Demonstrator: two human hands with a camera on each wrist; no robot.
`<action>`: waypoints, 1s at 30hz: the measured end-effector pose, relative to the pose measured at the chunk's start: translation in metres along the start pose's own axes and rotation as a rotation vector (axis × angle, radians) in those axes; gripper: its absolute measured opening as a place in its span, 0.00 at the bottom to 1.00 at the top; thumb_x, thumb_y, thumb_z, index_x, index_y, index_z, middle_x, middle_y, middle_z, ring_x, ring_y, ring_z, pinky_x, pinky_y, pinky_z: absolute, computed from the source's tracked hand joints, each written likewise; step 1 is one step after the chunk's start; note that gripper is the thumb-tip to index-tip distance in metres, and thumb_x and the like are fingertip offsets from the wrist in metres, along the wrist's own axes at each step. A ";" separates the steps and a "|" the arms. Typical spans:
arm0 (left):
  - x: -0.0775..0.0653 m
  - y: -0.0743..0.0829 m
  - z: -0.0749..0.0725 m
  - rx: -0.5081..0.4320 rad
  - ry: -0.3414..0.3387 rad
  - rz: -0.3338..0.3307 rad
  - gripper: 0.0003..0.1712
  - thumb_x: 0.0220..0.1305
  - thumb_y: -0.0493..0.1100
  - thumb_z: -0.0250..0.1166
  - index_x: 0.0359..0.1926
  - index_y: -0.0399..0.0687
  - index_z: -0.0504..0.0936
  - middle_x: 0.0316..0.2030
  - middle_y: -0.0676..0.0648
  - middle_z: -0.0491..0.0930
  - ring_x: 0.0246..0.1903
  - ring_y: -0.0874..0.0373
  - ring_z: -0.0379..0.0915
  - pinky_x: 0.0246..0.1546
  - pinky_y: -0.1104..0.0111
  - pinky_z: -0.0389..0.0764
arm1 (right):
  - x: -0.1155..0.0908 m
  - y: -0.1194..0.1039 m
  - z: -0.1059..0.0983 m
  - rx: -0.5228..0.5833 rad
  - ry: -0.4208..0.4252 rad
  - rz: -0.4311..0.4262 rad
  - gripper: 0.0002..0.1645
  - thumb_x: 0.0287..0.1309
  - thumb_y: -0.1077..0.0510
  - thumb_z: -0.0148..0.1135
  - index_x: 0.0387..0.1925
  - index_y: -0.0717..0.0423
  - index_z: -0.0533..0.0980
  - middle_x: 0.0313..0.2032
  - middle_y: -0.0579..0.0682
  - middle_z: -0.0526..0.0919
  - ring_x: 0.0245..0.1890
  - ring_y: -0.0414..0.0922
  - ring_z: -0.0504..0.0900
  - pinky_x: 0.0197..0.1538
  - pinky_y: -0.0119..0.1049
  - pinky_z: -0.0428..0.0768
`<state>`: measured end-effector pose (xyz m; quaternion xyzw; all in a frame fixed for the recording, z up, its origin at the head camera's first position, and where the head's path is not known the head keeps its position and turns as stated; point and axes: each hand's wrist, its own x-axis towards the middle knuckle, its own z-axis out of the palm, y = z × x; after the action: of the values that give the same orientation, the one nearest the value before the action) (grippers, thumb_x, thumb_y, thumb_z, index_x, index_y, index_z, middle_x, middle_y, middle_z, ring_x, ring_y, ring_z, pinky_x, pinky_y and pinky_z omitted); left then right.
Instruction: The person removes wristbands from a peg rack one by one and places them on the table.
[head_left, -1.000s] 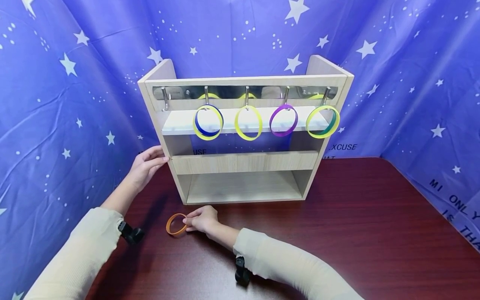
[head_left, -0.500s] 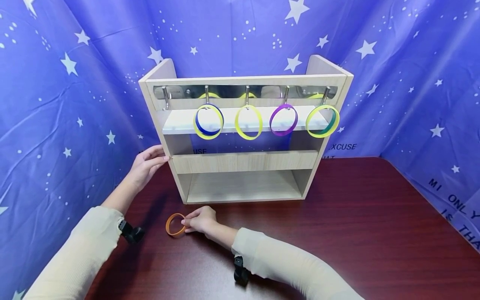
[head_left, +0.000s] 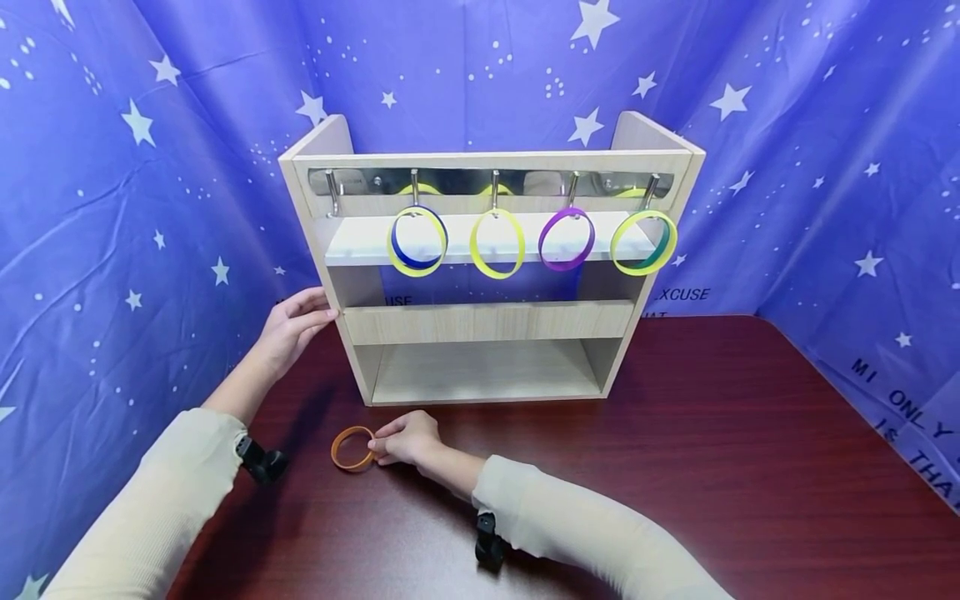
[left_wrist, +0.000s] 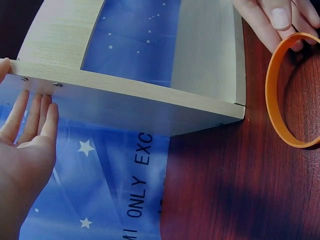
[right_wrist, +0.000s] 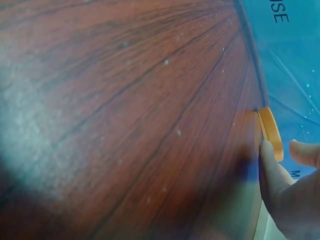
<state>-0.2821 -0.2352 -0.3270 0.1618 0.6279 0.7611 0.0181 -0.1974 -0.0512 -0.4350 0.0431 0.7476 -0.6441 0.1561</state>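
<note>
Evidently the weak spot lies at the right hand (head_left: 408, 438): thumb and fingertips pinch the orange ring (left_wrist: 271, 95) by one edge, in front of the left front corner of the wooden rack (head_left: 487, 325). With so little band held, it could slip or swivel if raised; firmness of the pinch cannot be told. The left hand (head_left: 292, 333), fingers extended and clasping nothing, touches the rack's left side; uneven pressure there might shift the rack and set the hung rings swinging. Count: hands, two; racks, one; metal hooks (head_left: 332, 196), five, four of them loaded. From the second hook rightward: yellow-and-blue bands (head_left: 415, 272), one yellow ring (head_left: 497, 276), one purple ring (head_left: 561, 267), yellow-and-green bands (head_left: 633, 271). Each two-coloured set looks like a pair, not certain. Orange rings: one, at the tabletop (head_left: 712, 433); full contact unclear.
</note>
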 end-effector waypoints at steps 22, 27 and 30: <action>-0.001 0.002 0.001 0.016 -0.007 0.010 0.18 0.62 0.27 0.56 0.42 0.55 0.80 0.38 0.58 0.83 0.40 0.69 0.79 0.47 0.81 0.78 | -0.012 -0.012 -0.038 0.080 -0.152 -0.040 0.18 0.54 0.67 0.65 0.46 0.75 0.77 0.42 0.71 0.83 0.42 0.62 0.85 0.42 0.44 0.86; -0.001 0.002 0.001 0.020 -0.004 0.006 0.18 0.62 0.27 0.56 0.42 0.55 0.80 0.38 0.58 0.83 0.40 0.69 0.79 0.47 0.82 0.78 | -0.013 -0.019 -0.055 0.121 -0.170 -0.051 0.21 0.57 0.67 0.63 0.50 0.75 0.75 0.46 0.73 0.81 0.46 0.62 0.84 0.47 0.43 0.86; -0.001 0.001 0.001 0.020 0.001 0.008 0.18 0.62 0.27 0.56 0.42 0.55 0.80 0.38 0.58 0.83 0.40 0.69 0.79 0.47 0.82 0.78 | -0.014 -0.025 -0.065 0.136 -0.172 -0.072 0.22 0.57 0.67 0.63 0.51 0.75 0.74 0.48 0.72 0.81 0.47 0.60 0.84 0.48 0.42 0.85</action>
<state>-0.2811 -0.2350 -0.3258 0.1641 0.6349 0.7549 0.0132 -0.2024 0.0095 -0.3991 -0.0286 0.6870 -0.6999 0.1933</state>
